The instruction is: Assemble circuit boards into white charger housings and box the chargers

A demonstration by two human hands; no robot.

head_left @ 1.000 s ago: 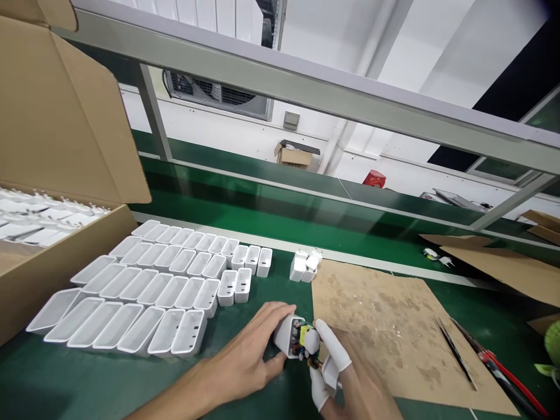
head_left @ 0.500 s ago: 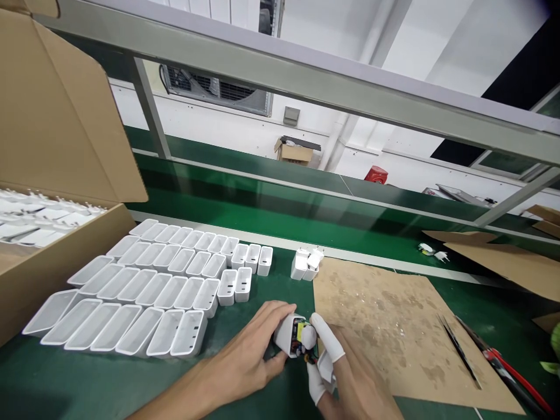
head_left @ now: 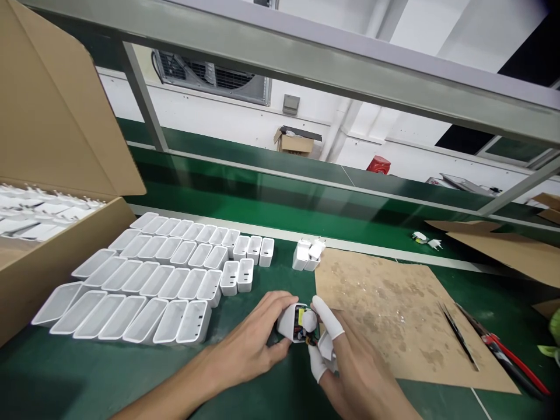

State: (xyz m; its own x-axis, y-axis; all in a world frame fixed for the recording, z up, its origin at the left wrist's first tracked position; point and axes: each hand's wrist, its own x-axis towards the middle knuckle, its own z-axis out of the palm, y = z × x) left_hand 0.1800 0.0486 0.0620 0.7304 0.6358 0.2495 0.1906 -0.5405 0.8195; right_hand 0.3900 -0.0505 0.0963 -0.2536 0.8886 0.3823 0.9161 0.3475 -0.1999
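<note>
My left hand [head_left: 258, 335] is closed around a white plastic charger housing [head_left: 286, 322], its open end turned to the right. A circuit board [head_left: 305, 322] with a yellow part and a round white part sits partly inside that opening. My right hand [head_left: 350, 356], with white finger cots on the thumb and a finger, grips the board's outer end. A white cover piece [head_left: 326, 348] is also in the right hand, near the board; the fingers hide part of it. Rows of open white housings [head_left: 192, 322] stand to the left.
A cardboard box [head_left: 65, 233] of white plug parts stands at left. White plug pieces [head_left: 308, 254] cluster behind my hands. Brown cardboard [head_left: 385, 315] lies at right, with tweezers [head_left: 458, 335] and red-handled pliers [head_left: 503, 350]. A metal rail [head_left: 306, 64] crosses above.
My hands hold the same housing and board, with the board turned slightly and perhaps a little deeper in. The whole view has shifted slightly as the camera moved.
</note>
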